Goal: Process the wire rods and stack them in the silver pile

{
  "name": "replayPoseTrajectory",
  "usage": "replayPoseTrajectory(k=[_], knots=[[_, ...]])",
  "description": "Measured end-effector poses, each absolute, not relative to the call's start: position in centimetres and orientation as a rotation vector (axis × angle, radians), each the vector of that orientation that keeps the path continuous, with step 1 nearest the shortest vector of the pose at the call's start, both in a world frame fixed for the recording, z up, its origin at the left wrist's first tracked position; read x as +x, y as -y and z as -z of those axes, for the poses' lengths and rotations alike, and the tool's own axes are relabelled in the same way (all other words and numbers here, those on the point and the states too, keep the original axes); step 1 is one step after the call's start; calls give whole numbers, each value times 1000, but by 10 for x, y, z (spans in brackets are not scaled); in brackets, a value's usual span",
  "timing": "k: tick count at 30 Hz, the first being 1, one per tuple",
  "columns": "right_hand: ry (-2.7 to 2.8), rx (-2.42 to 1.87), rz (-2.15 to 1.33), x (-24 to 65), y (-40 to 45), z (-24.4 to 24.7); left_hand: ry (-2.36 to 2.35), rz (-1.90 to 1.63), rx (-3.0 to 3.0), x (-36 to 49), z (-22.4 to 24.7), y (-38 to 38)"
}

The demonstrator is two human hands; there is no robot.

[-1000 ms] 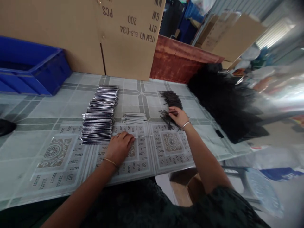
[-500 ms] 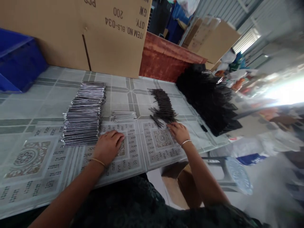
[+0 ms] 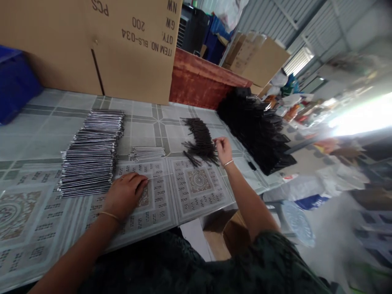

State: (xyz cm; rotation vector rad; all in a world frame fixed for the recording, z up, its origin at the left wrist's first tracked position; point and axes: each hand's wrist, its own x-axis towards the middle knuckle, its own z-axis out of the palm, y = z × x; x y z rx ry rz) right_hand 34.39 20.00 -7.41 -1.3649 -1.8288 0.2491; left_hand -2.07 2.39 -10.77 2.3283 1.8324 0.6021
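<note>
My left hand (image 3: 125,194) rests on the table with its thumb and fingers closed on a thin metal rod (image 3: 162,176), which points to the right. Left of it lies a big stack of shiny ridged metal rods (image 3: 90,157). A smaller bunch of thin silvery rods (image 3: 147,154) is just beyond that hand. My right hand (image 3: 223,150) is at the right edge of a pile of thin dark strips (image 3: 200,136), fingertips pinched by the strips' ends. Whatever those fingertips hold is too small to make out.
A large cardboard box (image 3: 131,69) stands along the back, with a blue bin (image 3: 18,83) at the far left. Black items (image 3: 257,130) are heaped on the right side of the patterned table. An open carton (image 3: 226,237) sits below the table edge, near a plastic stool (image 3: 297,222).
My right hand has moved away from me, from the near end of the dark strips up along their right edge. My left hand keeps the thin rod. The view has shifted slightly right.
</note>
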Motion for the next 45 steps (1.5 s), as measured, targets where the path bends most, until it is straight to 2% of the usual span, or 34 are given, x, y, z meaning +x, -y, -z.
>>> replayPoseTrajectory(k=[4,6,12,16,22,27,45], knots=[[1088,-1222,-532,341,-237,78,-1805,-640,2327,-21,109,-25],[1027,-1171,-563,339,-247,79,-1798,-650,2323,-21,109,-25],[1298,-1122,-456,342,-254,55,-1809,-678,2307,-21,110,-25],[1602,-1099,-373,320,-221,45,-1794,-698,2308,-21,110,-25],[2112,-1043,-629,249,-114,102,-1768,-797,2253,-23,112,-24],[2022,-1131,-627,232,-83,132,-1734,-841,2260,-24,114,-24],[2002,-1072,-677,229,-86,129,-1711,-819,2264,-24,114,-26]])
